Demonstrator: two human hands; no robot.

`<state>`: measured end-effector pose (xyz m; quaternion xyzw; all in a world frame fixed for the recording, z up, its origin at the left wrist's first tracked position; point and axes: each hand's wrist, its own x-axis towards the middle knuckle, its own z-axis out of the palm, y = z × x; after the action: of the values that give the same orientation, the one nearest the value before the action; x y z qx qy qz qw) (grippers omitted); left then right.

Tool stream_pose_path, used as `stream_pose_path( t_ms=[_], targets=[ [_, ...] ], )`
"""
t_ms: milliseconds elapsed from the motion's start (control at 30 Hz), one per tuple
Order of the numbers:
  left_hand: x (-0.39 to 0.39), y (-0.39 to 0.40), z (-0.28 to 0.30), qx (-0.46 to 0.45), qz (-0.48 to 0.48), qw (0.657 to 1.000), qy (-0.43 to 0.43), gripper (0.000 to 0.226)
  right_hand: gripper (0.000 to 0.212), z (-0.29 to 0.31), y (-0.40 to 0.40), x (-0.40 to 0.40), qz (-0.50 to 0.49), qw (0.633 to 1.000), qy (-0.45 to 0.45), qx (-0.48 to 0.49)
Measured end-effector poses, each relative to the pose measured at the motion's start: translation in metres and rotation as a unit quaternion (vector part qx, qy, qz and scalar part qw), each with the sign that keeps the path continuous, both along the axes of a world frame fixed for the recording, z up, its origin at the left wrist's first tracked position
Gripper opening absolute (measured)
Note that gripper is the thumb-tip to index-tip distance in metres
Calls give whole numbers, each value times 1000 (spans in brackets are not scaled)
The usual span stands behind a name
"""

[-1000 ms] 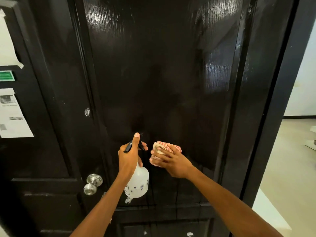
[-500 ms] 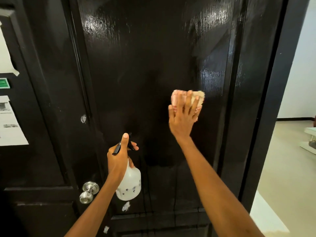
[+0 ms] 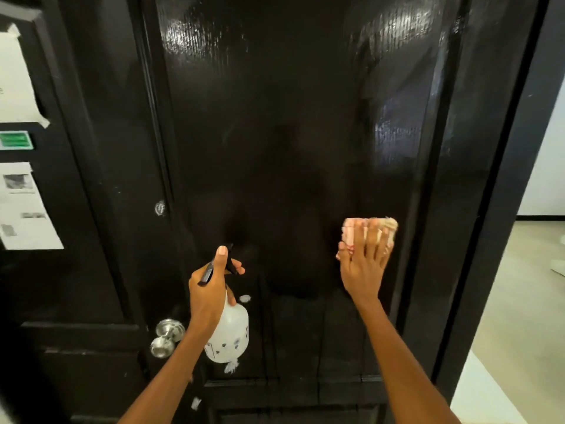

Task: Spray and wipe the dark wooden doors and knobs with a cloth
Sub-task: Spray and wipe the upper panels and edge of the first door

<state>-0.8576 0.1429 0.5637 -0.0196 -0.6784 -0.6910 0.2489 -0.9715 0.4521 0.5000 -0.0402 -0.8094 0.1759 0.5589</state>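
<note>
Head view: right hand (image 3: 363, 264) flat, pressing cloth (image 3: 368, 229) on door (image 3: 275, 148); left hand (image 3: 209, 293) grips spray bottle (image 3: 229, 335); knob (image 3: 166, 336) lower-left, nearer left

Door (image 3: 275, 148): glossy black wood, wet sheen on upper panel. Knob (image 3: 167, 337): silver, round, at door's left edge. Cloth (image 3: 368, 229): pink-and-cream, folded, flat against the panel's right side. Spray bottle (image 3: 230, 338): translucent white, black trigger head, upright, near knob.
</note>
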Motion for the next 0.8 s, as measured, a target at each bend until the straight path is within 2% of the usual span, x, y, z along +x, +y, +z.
stream_pose_path(
  t_ms=[67, 100, 167, 233, 267, 367, 433, 500, 567, 700, 800],
  targets=[
    [2, -13, -7, 3, 15, 1000, -2, 61, 75, -29, -31, 6, -7, 994, -30, -101],
    [4, -20, -11, 6, 24, 1000, -5, 60, 77, -45, -51, 7, -1, 993, -42, -113],
    [7, -31, -16, 13, 33, 999, -12, 61, 76, -74, -91, 14, 42, 993, -81, -70],
    [11, -42, -21, 7, 42, 999, -20, 61, 70, -100, -126, 16, 95, 988, -103, 59],
    [13, -49, -24, 4, 50, 998, -25, 60, 71, -110, -145, 15, 134, 975, -114, 138],
    [19, -68, -31, 6, 70, 997, -36, 59, 89, -116, -193, 8, 219, 894, -138, 367],
    [22, -79, -33, 3, 76, 997, -32, 58, 88, -104, -206, -2, 250, 837, -135, 468],
    [23, -86, -31, -3, 77, 997, -26, 58, 82, -91, -207, -8, 258, 817, -114, 503],
    [21, -91, -26, 0, 75, 997, -26, 59, 75, -69, -206, -9, 235, 855, -78, 456],
    [15, -93, -12, -8, 61, 998, -19, 59, 67, 31, -197, -14, 151, 957, 29, 247],
    [15, -97, -12, -10, 50, 999, -11, 58, 57, 78, -194, -13, 69, 994, 55, 69]
  ],
)
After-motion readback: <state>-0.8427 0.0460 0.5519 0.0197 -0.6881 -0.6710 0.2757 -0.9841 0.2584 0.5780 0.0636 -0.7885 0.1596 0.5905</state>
